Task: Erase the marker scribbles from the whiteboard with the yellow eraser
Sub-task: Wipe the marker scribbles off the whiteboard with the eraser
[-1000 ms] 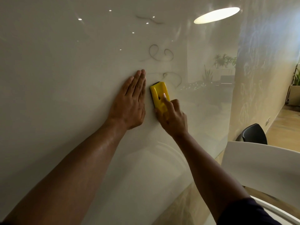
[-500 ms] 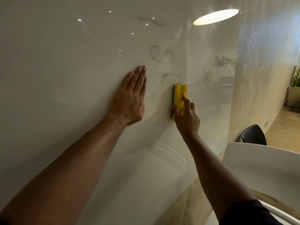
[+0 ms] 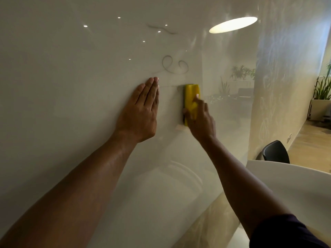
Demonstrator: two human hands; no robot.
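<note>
On the glossy whiteboard, the right hand grips the yellow eraser, held upright and pressed flat just right of the left hand, which lies open, palm against the board. Looped scribbles sit above, a wavy stroke higher; bare board spreads left and below.

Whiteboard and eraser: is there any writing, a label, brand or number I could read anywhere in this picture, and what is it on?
No readable text anywhere.
Whiteboard: only marker scribbles, a looping curl and a wavy line above it; neither forms letters.
Faint streak left of the eraser: a smear, not writing.
Yellow eraser, held by the right hand: no label or brand visible.
Left hand lies flat on the board; nothing written there.
</note>
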